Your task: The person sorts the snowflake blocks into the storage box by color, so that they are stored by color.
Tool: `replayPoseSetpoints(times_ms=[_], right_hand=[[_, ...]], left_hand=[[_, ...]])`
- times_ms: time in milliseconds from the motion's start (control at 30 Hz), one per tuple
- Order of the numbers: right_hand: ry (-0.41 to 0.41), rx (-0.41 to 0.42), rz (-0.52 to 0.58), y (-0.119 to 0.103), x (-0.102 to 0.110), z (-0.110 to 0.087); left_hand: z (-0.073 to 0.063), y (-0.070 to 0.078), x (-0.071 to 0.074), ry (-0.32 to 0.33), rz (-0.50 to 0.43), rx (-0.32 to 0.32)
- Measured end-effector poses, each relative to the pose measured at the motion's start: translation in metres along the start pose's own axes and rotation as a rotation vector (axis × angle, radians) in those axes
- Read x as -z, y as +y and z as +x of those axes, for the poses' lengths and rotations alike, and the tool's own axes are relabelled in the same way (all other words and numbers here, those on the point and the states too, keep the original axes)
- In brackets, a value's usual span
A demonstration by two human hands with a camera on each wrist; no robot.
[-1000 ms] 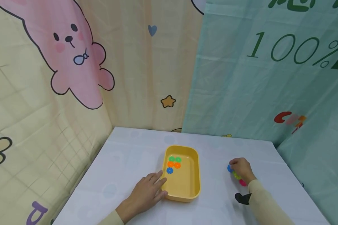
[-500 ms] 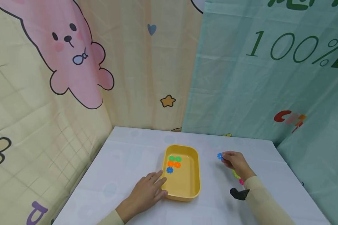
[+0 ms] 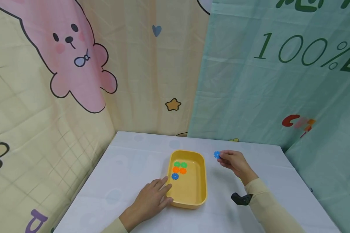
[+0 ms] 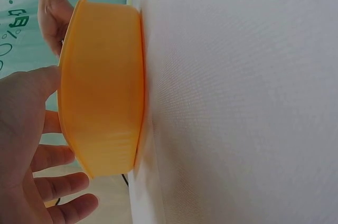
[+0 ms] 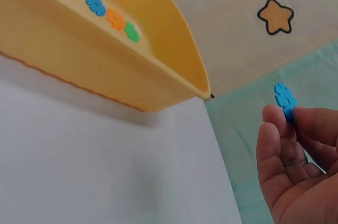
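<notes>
Between thumb and fingertips, my right hand (image 3: 236, 165) pinches a blue flower-shaped plastic disc (image 5: 284, 97), raised above the table to the right of the yellow tray (image 3: 192, 194). My left hand (image 3: 148, 200) rests its spread, fairly straight fingers on the tray's left rim; the left wrist view has the thumb (image 4: 45, 78) against that rim too. Inside the tray, toward its left side, lie two green discs (image 3: 177, 164), two orange discs (image 3: 176, 170) beneath them, and one blue disc (image 3: 175, 176) below the left orange one.
A white-covered table (image 3: 128, 161) carries the tray. Behind it hang a cream patterned curtain (image 3: 134, 81) and a green one (image 3: 236, 97). A black device (image 3: 241, 199) sits at the right wrist. The right forearm mostly hides the spot where other discs lay.
My right hand has lifted the blue disc off the table and carried it left toward the tray, away from the yellow and pink discs. The left hand stays on the rim.
</notes>
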State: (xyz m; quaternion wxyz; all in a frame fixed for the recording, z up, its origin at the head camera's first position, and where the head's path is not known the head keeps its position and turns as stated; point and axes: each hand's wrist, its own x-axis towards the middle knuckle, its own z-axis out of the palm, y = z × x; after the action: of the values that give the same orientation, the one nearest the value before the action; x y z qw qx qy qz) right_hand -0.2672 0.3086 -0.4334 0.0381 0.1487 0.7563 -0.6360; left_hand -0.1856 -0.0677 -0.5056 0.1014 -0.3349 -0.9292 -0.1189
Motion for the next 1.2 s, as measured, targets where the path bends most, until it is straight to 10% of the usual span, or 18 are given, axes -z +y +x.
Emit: replayPoseSetpoints(times_ms=[1200], right_hand=[[-0.101,0.027,-0.028,-0.027,-0.059,-0.003]], left_hand=[[-0.001,-0.003,-0.003,0.016,-0.007,-0.008]])
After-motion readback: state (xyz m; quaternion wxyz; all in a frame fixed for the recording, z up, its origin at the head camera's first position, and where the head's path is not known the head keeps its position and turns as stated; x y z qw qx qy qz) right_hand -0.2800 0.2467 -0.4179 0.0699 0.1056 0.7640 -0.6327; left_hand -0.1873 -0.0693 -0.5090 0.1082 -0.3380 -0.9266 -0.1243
